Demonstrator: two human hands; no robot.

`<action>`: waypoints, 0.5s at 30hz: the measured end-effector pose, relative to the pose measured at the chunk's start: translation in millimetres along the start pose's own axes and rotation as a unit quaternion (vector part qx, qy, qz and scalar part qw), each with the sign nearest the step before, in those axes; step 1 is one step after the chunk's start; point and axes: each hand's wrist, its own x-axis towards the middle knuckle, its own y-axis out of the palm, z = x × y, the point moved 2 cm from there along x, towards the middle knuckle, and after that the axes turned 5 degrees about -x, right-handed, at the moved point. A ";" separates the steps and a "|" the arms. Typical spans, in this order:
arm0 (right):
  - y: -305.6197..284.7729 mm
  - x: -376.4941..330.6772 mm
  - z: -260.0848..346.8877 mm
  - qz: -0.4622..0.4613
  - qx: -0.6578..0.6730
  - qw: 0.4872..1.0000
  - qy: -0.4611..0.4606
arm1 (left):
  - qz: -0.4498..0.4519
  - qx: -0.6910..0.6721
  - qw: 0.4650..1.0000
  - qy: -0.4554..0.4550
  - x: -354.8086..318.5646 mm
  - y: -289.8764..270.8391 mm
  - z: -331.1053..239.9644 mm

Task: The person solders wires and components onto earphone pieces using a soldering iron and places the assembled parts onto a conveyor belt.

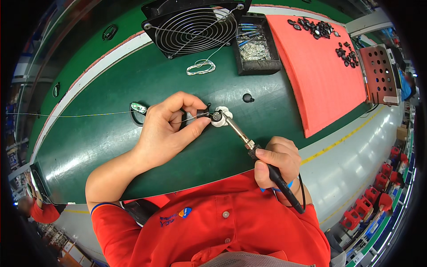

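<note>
- So, left grip (171, 120): thumb and forefinger pinched on a small black part (203, 113); other fingers curled loosely.
- Right grip (279, 162): wrapped pen-style round the handle of a soldering iron (241, 133), no gap.
- Iron slants up-left from right grip; tip is at the round black piece (216, 116), just right of left grip's fingertips, over a scalloped white holder (221, 122). Exact tip contact: can't tell.
- Thin wire (66, 116) runs in from the left toward left grip.
- Circuit board (138, 107) in a black oval casing: just left of left grip. Loose black piece (247, 98): above right grip, lying on the green surface (98, 147).
- Doing it well, my judgement: brace the pinch, fingertips clear of the hot tip; dab lightly and briefly; hold the part still until the joint sets.
</note>
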 end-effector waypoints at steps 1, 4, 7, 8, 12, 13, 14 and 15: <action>0.1 -0.8 -0.1 0.000 0.000 1.000 0.000 | -0.002 -0.001 1.000 -0.001 -0.4 0.0 -0.4; -0.9 -2.1 0.8 -0.007 -0.004 1.000 -0.001 | -0.002 0.005 1.000 0.006 -0.3 0.3 -0.2; -3.1 -4.1 2.7 0.002 -0.005 1.000 0.003 | -0.016 -0.008 1.000 0.008 -1.0 1.5 0.0; -4.0 -5.4 3.0 0.006 -0.005 1.000 0.002 | -0.015 -0.008 1.000 0.008 -1.4 2.0 -0.5; -4.8 -7.9 2.8 0.018 -0.001 1.000 0.005 | -0.021 0.097 0.993 0.062 -2.0 2.8 -3.9; -4.9 -8.2 2.7 0.017 -0.001 1.000 0.005 | -0.023 0.127 0.988 0.085 -1.9 3.1 -4.8; -4.7 -8.4 2.4 0.022 0.001 1.000 0.008 | -0.022 0.128 0.988 0.085 -1.9 3.6 -4.3; -4.8 -8.4 2.5 0.027 0.003 1.000 0.011 | -0.029 0.132 0.986 0.094 -2.0 4.1 -3.9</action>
